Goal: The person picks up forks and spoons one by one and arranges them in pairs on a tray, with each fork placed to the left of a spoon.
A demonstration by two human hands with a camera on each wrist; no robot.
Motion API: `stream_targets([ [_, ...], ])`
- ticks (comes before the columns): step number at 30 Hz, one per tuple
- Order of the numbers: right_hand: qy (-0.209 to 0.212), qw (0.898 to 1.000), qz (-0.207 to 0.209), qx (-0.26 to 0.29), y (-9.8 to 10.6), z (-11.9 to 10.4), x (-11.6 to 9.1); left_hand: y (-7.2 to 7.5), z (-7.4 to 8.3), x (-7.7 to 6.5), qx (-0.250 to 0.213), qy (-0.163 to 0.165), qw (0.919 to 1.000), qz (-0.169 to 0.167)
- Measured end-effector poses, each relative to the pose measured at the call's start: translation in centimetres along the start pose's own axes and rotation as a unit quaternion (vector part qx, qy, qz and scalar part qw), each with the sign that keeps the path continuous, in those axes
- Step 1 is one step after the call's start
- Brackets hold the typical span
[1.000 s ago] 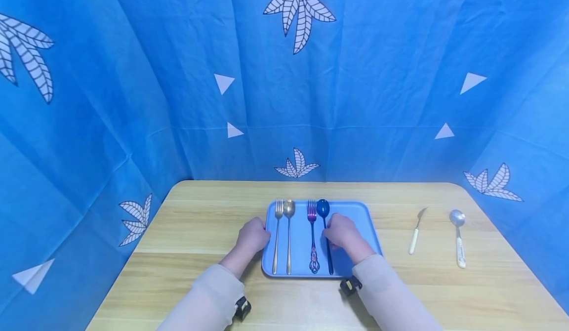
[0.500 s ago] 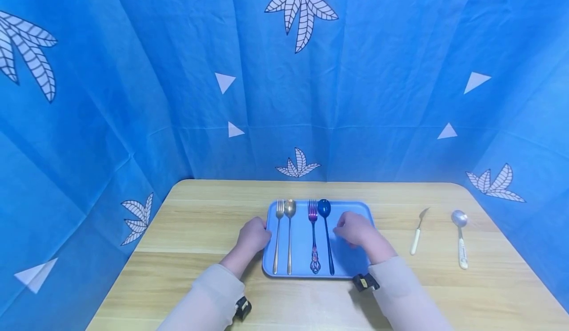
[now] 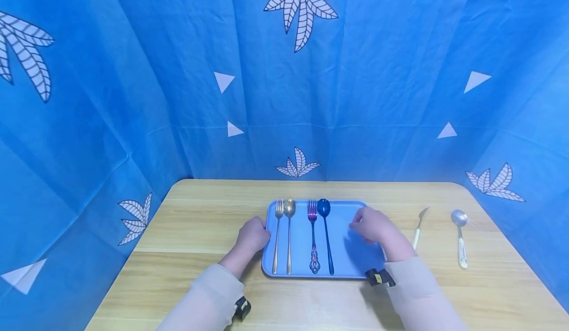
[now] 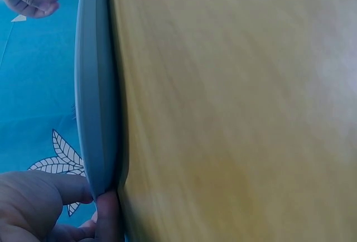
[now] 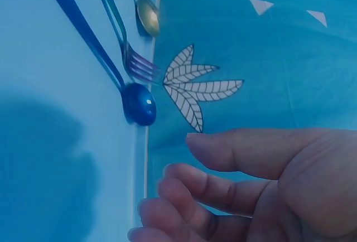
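Note:
The blue rectangular tray [image 3: 300, 252] lies on the wooden table. My left hand [image 3: 253, 234] holds its left edge; in the left wrist view, the thumb and a finger pinch the tray rim [image 4: 99, 86]. On the tray, from left to right, lie a gold fork [image 3: 276, 242], a gold spoon [image 3: 289, 239], a purple fork [image 3: 312, 217] with a patterned handle, and a dark blue spoon [image 3: 328, 237]. Over the tray's right side hovers my right hand [image 3: 375, 225]. In the right wrist view its fingers [image 5: 223, 192] are loosely bent with nothing between them.
Right of the tray, a knife [image 3: 417, 232] with a white handle lies on the table [image 3: 213, 202], partly covered by my right forearm. Farther right is a silver spoon [image 3: 460, 242] with a white handle. A blue leaf-printed curtain [image 3: 378, 74] surrounds the table.
My right hand has let go of the dark blue spoon and moved right, over the tray's right edge. My left hand stays at the tray's left edge.

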State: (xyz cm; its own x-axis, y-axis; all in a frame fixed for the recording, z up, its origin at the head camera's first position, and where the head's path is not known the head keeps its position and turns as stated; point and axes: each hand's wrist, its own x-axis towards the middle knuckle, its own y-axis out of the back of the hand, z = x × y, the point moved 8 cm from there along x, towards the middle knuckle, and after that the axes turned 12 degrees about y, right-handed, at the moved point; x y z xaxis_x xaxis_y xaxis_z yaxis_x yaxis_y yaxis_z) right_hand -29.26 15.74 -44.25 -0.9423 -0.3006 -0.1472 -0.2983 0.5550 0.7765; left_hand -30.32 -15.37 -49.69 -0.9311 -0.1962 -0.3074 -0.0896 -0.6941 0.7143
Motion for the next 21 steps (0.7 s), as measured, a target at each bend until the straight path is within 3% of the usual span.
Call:
stream_targets([
  [21,0.003,1.0,0.015,0.017,2.7,1.8,-1.1,0.0,0.0,0.1,0.001,0.006,1.0,-0.001],
])
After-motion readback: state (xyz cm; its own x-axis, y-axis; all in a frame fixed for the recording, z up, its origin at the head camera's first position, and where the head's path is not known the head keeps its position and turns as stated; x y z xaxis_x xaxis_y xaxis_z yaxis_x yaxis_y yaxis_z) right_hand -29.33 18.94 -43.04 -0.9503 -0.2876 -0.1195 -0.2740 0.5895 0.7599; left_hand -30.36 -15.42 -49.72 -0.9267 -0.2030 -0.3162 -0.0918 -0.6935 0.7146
